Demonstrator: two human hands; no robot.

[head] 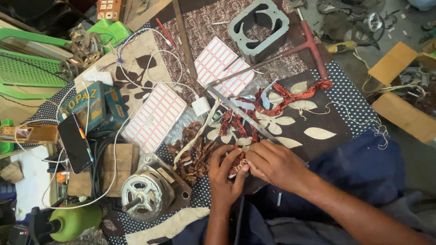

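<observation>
My left hand and my right hand meet over a bundle of reddish copper winding wire on the patterned cloth, both gripping it between the fingers. More reddish wire coils trail up and to the right across the cloth. A heap of brown paper-like strips lies just left of my left hand. A long metal rod lies slantwise above my hands.
An electric motor sits at lower left. A grey metal stator frame lies at the top, with a red T-handled tool beside it. Two white label sheets, a phone, cables, a green chair and cardboard boxes surround the cloth.
</observation>
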